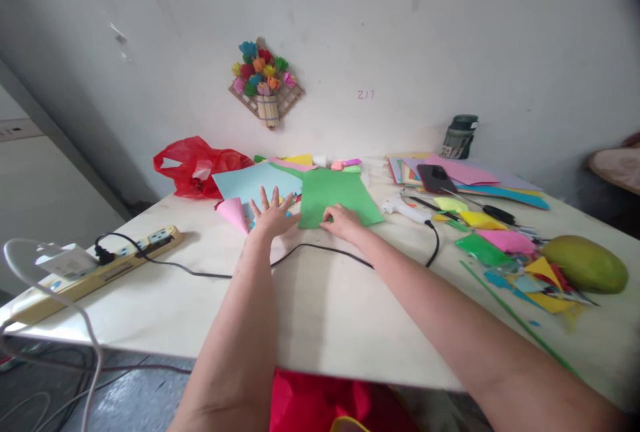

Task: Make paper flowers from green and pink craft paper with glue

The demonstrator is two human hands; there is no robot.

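Note:
A green sheet of paper [340,185] lies near the middle of the table, over part of a light blue sheet [250,182]. My right hand [344,222] rests on the green sheet's front edge, thumb and fingers closed in a pinch on it. Just left of the sheet, my left hand [273,217] is open, fingers spread above the light blue paper and some small coloured bits. Beside that hand lies a pink paper cone [233,214]. What lies under my left palm is hidden.
A white glue gun [407,208] lies right of the green sheet; its black cord crosses before my hands to a power strip [145,245]. At right are a phone [436,179], a screwdriver [497,215], paper scraps [545,285] and a green-yellow fruit [585,264]. A red bag [200,165] stands back left.

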